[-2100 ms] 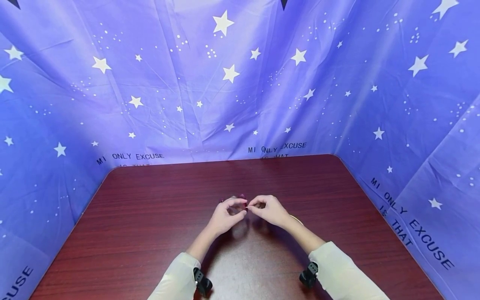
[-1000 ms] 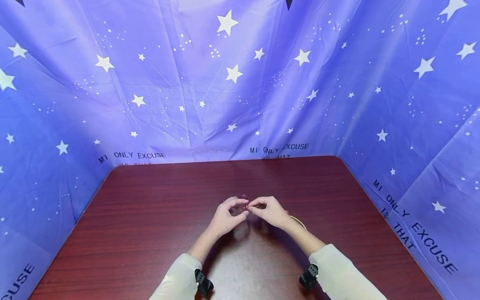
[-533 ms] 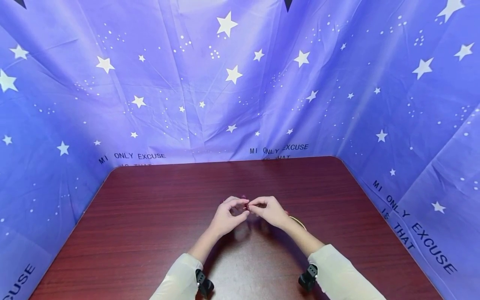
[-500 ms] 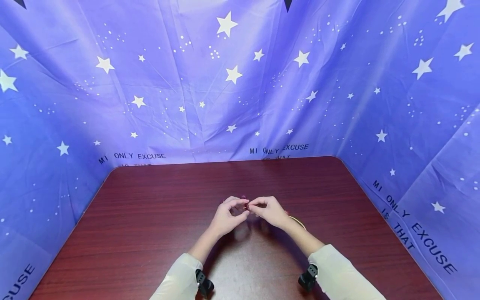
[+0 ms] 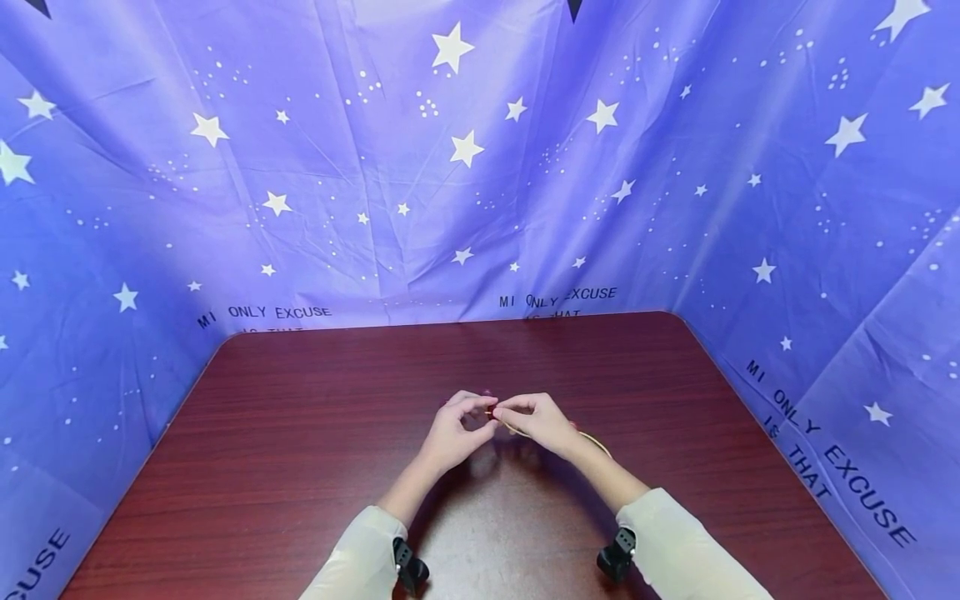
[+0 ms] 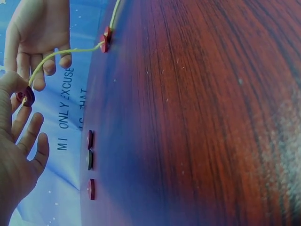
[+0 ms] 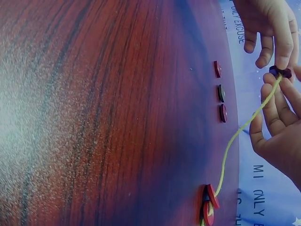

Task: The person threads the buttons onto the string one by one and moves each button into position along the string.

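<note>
My left hand (image 5: 448, 433) pinches a dark red button (image 6: 29, 96) between thumb and fingertips, held up off the table. A yellow cord (image 7: 230, 141) runs to this button, and a short bit of it shows on the button's other side in the left wrist view. Close against it, my right hand (image 5: 536, 423) pinches the cord with its fingertips, partly hidden there. The cord hangs in a curve to red buttons (image 7: 210, 202) strung on it, lying on the table near the right wrist.
On the dark red wooden table (image 5: 300, 450), a red button (image 6: 90, 140), a dark green button (image 6: 90, 159) and another red button (image 6: 91, 189) stand in a row beyond the left hand. A blue star-printed curtain (image 5: 420, 183) encloses the table's back and sides.
The hands stay nearly in place. A loop of yellow cord now shows below the right fingers, and a bit of cord shows at the left side of the held button.
</note>
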The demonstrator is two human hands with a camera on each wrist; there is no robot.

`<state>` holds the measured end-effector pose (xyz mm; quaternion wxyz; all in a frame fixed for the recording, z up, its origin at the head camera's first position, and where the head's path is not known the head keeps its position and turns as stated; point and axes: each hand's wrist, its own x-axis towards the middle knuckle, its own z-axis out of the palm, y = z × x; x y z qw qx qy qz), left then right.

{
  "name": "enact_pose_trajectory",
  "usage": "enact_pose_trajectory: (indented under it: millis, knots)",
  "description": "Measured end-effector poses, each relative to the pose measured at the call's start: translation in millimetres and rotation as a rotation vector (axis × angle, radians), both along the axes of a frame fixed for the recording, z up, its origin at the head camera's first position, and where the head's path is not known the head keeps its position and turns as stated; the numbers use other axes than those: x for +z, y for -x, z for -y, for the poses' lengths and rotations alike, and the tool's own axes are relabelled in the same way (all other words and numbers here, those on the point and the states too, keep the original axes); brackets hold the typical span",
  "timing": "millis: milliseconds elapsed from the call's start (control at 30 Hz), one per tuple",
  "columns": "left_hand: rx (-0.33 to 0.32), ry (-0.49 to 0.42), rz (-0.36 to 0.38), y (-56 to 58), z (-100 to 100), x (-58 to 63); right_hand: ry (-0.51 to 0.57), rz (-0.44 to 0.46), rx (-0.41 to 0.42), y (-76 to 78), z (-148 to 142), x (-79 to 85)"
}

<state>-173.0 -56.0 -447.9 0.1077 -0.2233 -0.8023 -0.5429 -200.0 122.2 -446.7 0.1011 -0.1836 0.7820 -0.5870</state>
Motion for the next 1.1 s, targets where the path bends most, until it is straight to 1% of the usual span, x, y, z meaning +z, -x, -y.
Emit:
enact_pose_trajectory:
  millis: [100,200,267,467,567,767,1000,1100]
  knots:
    - [0.008,0.006,-0.01,0.8,0,-2.3,-0.024,-0.006,-0.008,-6.5,2,10.9]
    - [0.012,-0.007,-0.014,1.0,0,-3.5,-0.034,-0.001,-0.028,-8.7,3,13.4]
    - [0.015,-0.024,-0.007,1.0,1,-4.2,-0.019,0.003,-0.03,-7.7,3,11.5]
    - [0.039,-0.067,0.037,1.5,5,-5.4,0.041,0.033,-0.031,4.6,-1,-10.2]
    - [0.046,-0.093,0.045,2.0,6,-6.0,0.06,0.039,-0.023,7.4,-1,-16.2]
    - [0.086,-0.122,0.026,2.6,4,-7.6,0.087,0.048,-0.02,5.7,-1,-17.0]
    - [0.097,-0.131,0.031,4.4,3,-9.9,0.086,0.038,-0.02,5.6,-1,-17.4]
    - [0.106,-0.12,0.034,4.6,3,-10.7,0.079,0.036,-0.017,5.6,-1,-17.5]
